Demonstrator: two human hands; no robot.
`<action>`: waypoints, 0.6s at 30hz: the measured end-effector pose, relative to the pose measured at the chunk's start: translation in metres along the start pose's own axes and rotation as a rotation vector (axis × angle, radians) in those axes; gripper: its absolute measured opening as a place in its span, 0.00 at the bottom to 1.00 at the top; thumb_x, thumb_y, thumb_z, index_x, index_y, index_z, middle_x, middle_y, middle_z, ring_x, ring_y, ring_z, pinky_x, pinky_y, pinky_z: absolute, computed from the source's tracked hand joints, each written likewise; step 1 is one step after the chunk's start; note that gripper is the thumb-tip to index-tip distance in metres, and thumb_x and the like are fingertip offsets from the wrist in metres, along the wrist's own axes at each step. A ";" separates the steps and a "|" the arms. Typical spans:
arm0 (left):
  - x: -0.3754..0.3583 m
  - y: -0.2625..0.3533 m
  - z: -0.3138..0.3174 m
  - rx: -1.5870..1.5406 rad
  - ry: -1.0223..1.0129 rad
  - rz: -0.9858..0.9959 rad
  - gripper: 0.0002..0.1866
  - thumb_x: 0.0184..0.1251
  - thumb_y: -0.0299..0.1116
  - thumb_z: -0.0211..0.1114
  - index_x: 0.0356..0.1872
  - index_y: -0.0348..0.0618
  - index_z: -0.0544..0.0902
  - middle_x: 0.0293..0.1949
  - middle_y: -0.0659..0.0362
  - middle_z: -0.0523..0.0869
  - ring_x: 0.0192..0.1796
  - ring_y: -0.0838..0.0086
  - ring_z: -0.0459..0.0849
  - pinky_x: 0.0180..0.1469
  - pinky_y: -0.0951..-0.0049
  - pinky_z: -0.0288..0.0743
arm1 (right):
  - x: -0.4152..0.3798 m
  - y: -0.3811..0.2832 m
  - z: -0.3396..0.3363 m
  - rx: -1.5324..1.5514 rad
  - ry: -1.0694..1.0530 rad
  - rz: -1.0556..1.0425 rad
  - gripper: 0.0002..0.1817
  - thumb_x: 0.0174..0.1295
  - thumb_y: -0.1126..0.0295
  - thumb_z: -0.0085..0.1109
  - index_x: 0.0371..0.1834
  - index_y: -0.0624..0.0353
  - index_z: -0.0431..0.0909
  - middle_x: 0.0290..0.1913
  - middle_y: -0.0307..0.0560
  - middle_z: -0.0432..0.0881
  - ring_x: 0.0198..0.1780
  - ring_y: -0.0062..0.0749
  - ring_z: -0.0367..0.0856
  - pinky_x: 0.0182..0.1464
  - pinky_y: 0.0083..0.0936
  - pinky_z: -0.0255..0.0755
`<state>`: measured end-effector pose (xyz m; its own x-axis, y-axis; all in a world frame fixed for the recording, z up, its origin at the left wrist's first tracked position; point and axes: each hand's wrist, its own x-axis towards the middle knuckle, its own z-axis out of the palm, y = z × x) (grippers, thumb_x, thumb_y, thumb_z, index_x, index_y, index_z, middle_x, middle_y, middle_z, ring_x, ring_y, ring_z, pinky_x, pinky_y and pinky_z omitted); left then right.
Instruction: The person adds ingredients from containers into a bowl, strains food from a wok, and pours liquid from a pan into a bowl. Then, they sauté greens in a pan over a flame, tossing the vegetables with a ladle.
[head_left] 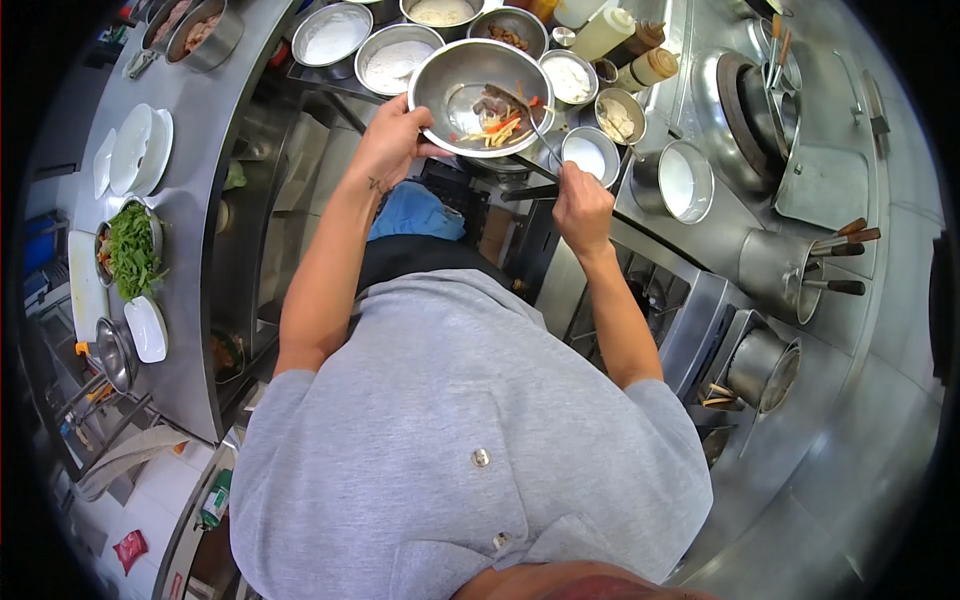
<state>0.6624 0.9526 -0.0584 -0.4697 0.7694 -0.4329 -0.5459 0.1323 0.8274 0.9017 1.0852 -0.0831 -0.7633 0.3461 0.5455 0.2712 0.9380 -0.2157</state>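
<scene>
A steel bowl is tilted in front of me, and my left hand grips its rim at the lower left. Inside lie pale and red food strips with some darker pieces. My right hand is closed round the handle of a metal spoon, whose head reaches into the bowl among the strips. Just above my right hand stands a small container of white stuff.
Behind the bowl are several pans of white powder and squeeze bottles. A wok and a pot of utensils stand at right. Green leaves and white dishes sit on the left counter.
</scene>
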 end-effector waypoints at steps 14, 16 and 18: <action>0.005 -0.004 -0.011 -0.003 -0.002 0.000 0.18 0.62 0.20 0.48 0.54 0.30 0.71 0.45 0.50 0.80 0.40 0.68 0.86 0.37 0.71 0.87 | -0.001 -0.012 0.016 0.127 0.010 0.046 0.07 0.57 0.80 0.59 0.39 0.65 0.75 0.22 0.53 0.74 0.21 0.46 0.74 0.24 0.36 0.67; 0.005 -0.006 -0.013 0.001 0.022 -0.007 0.18 0.62 0.20 0.48 0.54 0.30 0.71 0.45 0.50 0.80 0.41 0.68 0.86 0.38 0.70 0.87 | -0.001 -0.013 0.018 0.148 0.021 0.050 0.06 0.59 0.79 0.59 0.39 0.65 0.75 0.21 0.53 0.74 0.20 0.47 0.74 0.24 0.35 0.67; 0.005 -0.008 -0.013 -0.004 0.035 0.007 0.18 0.61 0.20 0.48 0.53 0.29 0.71 0.44 0.49 0.80 0.40 0.67 0.86 0.37 0.69 0.87 | 0.002 -0.016 0.020 0.281 0.129 0.158 0.05 0.63 0.78 0.56 0.40 0.65 0.75 0.20 0.52 0.74 0.19 0.44 0.74 0.24 0.35 0.67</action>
<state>0.6556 0.9472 -0.0718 -0.4974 0.7477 -0.4399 -0.5455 0.1247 0.8288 0.8839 1.0701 -0.0943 -0.6397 0.5028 0.5814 0.1945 0.8377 -0.5104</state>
